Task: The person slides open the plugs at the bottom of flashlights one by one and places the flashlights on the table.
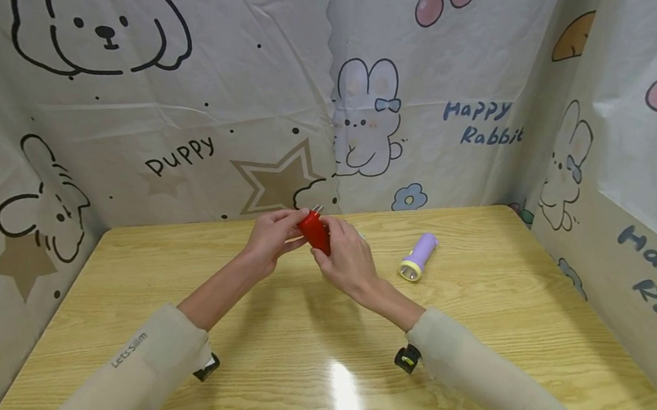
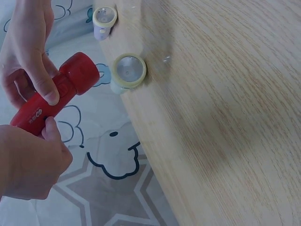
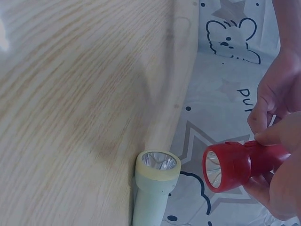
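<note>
Both hands hold a red flashlight [image 1: 314, 231] above the far part of the table. Two metal prongs [image 1: 318, 209] stick out of its tail end in the head view. My left hand [image 1: 269, 242] pinches it near that end. The right hand [image 1: 348, 256] grips the body, its thumb close to the button in the left wrist view. The clear lens [image 3: 214, 170] shows in the right wrist view. A pale green flashlight [image 3: 150, 202] with a cream head stands on the table beneath; in the head view the right hand mostly hides it.
A purple flashlight [image 1: 422, 253] with a yellow rim lies to the right of the right hand. The wooden table [image 1: 298, 379] ends at a printed cloth [image 1: 271, 105] hung behind and along both sides.
</note>
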{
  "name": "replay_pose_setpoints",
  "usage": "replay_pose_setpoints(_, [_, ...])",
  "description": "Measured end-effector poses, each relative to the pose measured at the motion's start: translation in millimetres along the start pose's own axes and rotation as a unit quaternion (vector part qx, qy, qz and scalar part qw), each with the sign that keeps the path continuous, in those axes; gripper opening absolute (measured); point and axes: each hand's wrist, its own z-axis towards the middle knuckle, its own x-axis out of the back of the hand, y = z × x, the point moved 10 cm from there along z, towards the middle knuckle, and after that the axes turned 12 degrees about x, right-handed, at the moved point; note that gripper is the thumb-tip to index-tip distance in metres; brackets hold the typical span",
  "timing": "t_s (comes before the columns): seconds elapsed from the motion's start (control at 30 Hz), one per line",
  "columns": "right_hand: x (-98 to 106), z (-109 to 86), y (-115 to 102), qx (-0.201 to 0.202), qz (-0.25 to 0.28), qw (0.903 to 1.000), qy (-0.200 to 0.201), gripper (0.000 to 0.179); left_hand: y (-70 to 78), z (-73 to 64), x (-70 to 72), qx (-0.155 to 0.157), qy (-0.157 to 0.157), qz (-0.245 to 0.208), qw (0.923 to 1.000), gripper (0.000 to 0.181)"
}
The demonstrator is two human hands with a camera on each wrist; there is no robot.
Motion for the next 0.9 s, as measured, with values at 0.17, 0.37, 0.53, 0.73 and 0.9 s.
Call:
replay_pose_setpoints(0.17, [0.0, 0.8, 0.5, 0.0, -0.002, 1.0, -0.002, 0.049, 0.3, -0.1, -0.4, -0.006, -0.006, -0.002, 1.0, 0.038])
replay_pose_setpoints(0.37, [1.4, 2.4, 0.5, 0.005, 0.0, 1.0, 0.0, 0.05, 2.0, -1.1, -2.6, -0.022, -0.022, -0.004, 0.9995, 0.036])
replay_pose_setpoints(0.53, [0.7, 2.7, 1.5, 0.004, 0.004, 1.0, -0.001, 0.05, 1.9, -0.8, -2.8, -0.031, -0.032, -0.001, 0.999, 0.035])
replay_pose_setpoints(0.73, [-0.6, 3.5, 1.4, -0.004, 0.015, 0.9998, -0.01, 0.05, 1.4, -1.4, -2.2, -0.028, -0.036, 0.005, 0.999, 0.036])
replay_pose_setpoints(0.9, [-1.7, 4.2, 2.1, -0.015, 0.019, 0.9995, -0.019, 0.049, 0.7, -2.6, -2.1, -0.025, -0.035, 0.018, 0.9989, 0.037])
